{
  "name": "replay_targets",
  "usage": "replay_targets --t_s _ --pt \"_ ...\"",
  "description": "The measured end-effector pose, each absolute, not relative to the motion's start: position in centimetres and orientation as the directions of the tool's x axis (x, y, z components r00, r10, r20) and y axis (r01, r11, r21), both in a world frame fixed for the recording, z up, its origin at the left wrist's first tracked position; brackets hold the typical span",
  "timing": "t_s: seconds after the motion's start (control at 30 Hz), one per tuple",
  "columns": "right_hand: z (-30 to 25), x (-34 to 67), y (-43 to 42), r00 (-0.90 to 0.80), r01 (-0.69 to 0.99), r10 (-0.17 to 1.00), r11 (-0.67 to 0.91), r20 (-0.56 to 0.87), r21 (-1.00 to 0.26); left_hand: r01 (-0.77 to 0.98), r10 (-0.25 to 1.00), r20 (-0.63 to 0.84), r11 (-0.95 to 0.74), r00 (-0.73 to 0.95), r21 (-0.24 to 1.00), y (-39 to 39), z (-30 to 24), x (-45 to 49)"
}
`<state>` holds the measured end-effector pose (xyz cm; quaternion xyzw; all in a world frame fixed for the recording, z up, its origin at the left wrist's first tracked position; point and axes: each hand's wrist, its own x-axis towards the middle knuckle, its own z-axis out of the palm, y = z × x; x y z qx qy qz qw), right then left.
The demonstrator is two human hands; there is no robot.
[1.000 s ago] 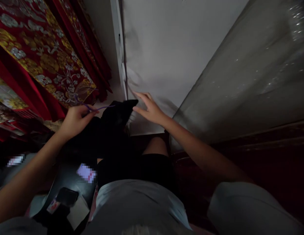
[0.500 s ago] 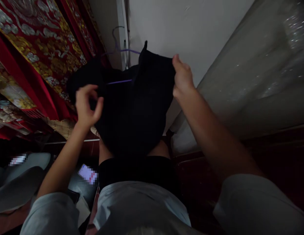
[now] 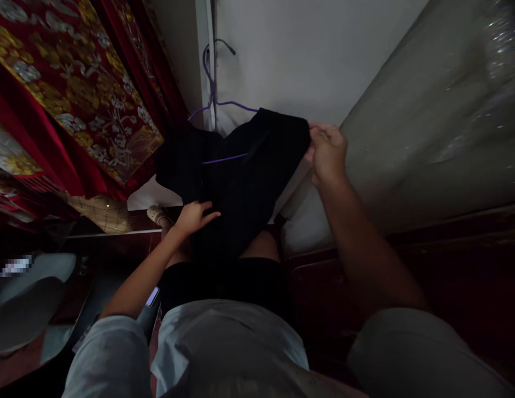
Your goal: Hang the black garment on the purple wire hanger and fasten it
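Observation:
A black shirt (image 3: pixel 257 171) hangs in front of my legs on a purple wire hanger (image 3: pixel 236 103). The hanger's hook rises against a narrow white upright, and its lower bar shows through the neck opening. With my right hand (image 3: pixel 329 152) I pinch the shirt's right shoulder edge and hold it out to the side. My left hand (image 3: pixel 194 217) lies against the lower left front of the shirt, thumb and forefinger apart. Its other fingers are partly hidden.
Red embroidered cloth (image 3: pixel 103 105) hangs at the left. A large plastic-wrapped bundle (image 3: pixel 410 138) fills the right side. A pale wall (image 3: pixel 298 50) stands ahead. At the lower left are a grey chair-like shape (image 3: pixel 29 315) and a lit phone (image 3: pixel 152 297).
My left hand has moved right and down from the shirt's left shoulder to its front. The shirt, hanger and right hand have shifted right and slightly lower in view.

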<state>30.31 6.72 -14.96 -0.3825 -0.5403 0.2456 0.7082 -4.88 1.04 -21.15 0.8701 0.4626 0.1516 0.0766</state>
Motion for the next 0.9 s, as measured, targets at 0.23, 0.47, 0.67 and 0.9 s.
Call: replay_targets --t_s 0.23,0.47,0.67,0.9 --pt "-19.3 21.4 -2.6 0.373 -0.218 0.906 0.296 0.201 -0.930 0.619 0.846 0.533 -0.404 -0.029 0.674 -1.0 -24.9 -0.2" --pt "-25.9 13.4 -6.2 0.164 -0.093 0.986 0.058 0.042 -0.994 0.240 0.885 0.466 -0.450 -0.012 0.860 -5.7 -25.9 2.2" --pt "-24.0 14.7 -6.0 0.090 -0.038 0.987 0.139 0.135 -0.990 0.137 0.937 0.350 -0.349 0.015 0.927 -6.1 -24.8 1.4" --pt "-24.3 15.5 -6.4 -0.108 -0.056 0.990 -0.102 -0.095 -0.993 0.129 0.947 0.312 -0.301 -0.077 0.945 -5.0 -26.7 2.5"
